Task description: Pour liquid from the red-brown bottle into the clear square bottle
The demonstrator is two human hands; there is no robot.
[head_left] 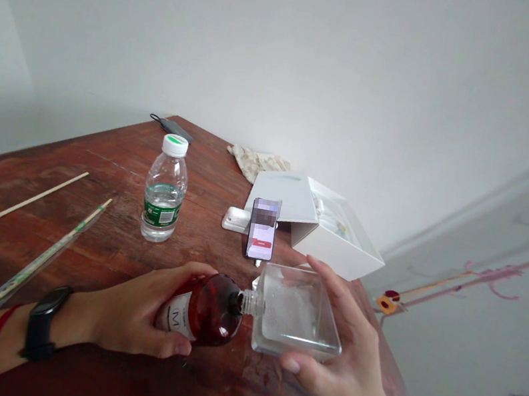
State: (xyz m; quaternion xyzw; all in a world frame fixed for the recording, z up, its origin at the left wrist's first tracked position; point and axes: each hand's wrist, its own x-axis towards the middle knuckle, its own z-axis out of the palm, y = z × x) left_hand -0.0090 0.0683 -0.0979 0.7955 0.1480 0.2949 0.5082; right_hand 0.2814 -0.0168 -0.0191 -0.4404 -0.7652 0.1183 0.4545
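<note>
My left hand (144, 310) is wrapped round a dark red bottle (210, 310) with a white label, tipped on its side so its neck points right. The neck meets the mouth of a clear, flat, square glass bottle (296, 311), which my right hand (344, 353) grips from the right side and beneath. Both bottles are held just above the red-brown wooden table (112, 166). The glass bottle looks mostly empty, with a wet sheen inside. A black watch and a red band sit on my left wrist.
A small water bottle (165, 189) with a green label stands behind my left hand. A phone (262, 229) with a lit screen, a white case (236, 219), an open white box (325, 225), a cloth (258, 160), a thin wooden stick (23, 203) and a glass rod (44, 256) lie on the table.
</note>
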